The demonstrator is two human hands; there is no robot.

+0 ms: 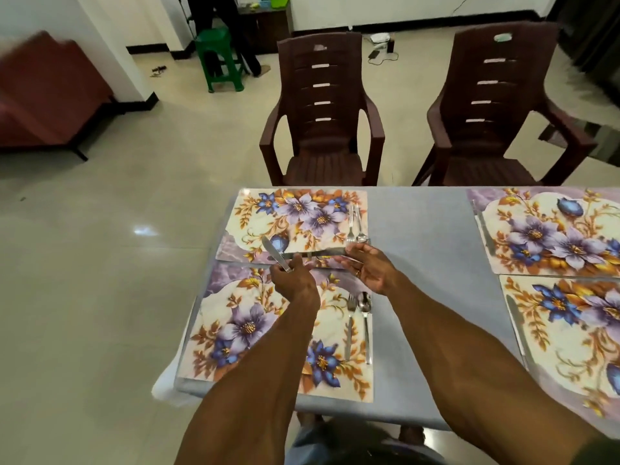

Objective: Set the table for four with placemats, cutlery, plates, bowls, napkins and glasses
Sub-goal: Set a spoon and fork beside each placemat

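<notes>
Head view, the only one. Left hand (292, 275) pinches a table knife (275, 255) by its handle, blade angled up and away over the far-left placemat (295, 223). A second knife (318, 253) runs crosswise from that grip toward the right hand (367, 268), which lies palm up with fingers relaxed, fingertips at the knife's end; whether they actually hold it, cannot tell. Just beyond the right hand: fork (351, 224) and spoon (359, 226) side by side on the mat's edge. Below the grips, near-left placemat (268, 333) with its own fork and spoon, no knife yet. Knives already lie on the two right-hand mats. Judgement: knives are stiff, light, smooth steel, likely slippery; best taken at the handle, clear of the blade. Mats thin and flexible. Plates, bowls, napkins, glasses not seen
</notes>
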